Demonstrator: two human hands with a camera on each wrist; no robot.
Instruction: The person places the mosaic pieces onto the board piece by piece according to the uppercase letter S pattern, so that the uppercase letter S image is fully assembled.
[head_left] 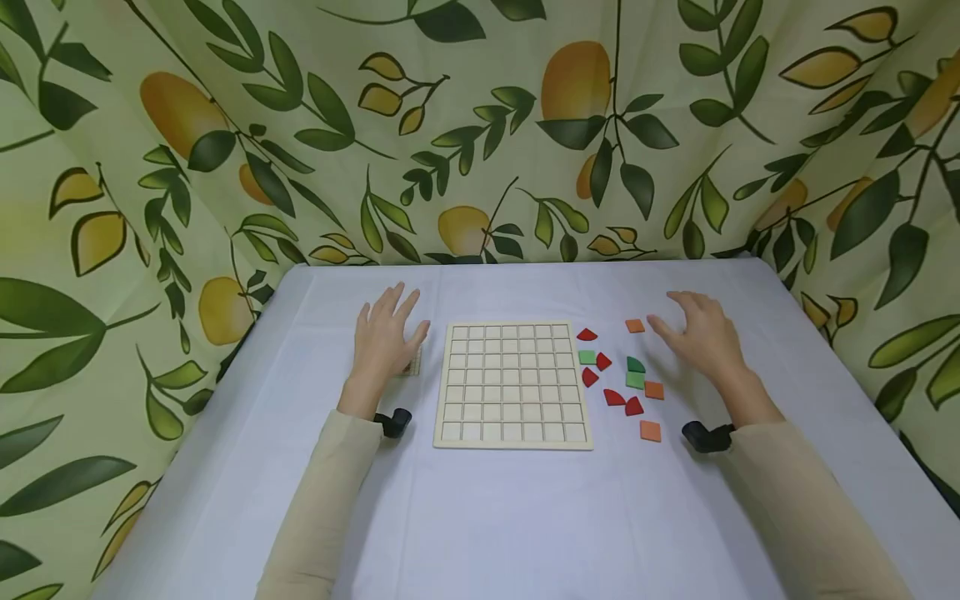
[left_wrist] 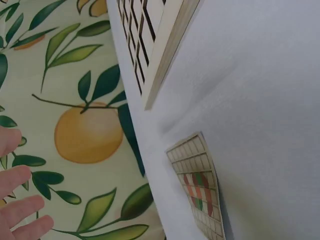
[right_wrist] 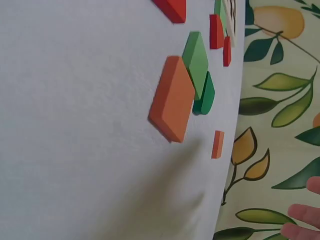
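My left hand (head_left: pixel 384 337) hovers with spread fingers over a small patterned card (left_wrist: pixel 189 159), left of the wooden grid board (head_left: pixel 513 446). Part of that card is hidden by the hand in the head view; the left wrist view shows a grid with a red, green and orange design on it. To the right of the board, my right hand (head_left: pixel 701 337) is held above the table, fingers extended and holding nothing. Nearest to it are an orange square tile (head_left: pixel 635 326), a dark green quarter-round tile (head_left: pixel 636 365) and another orange square tile (right_wrist: pixel 171 100).
Several red quarter-round tiles (head_left: pixel 587 335) and light green square tiles (head_left: pixel 634 380) lie scattered between board and right hand. The white cloth-covered table (head_left: pixel 495 525) ends at a patterned curtain (head_left: pixel 465 125) behind. A black wrist camera (head_left: pixel 707 437) juts inward from the right wrist.
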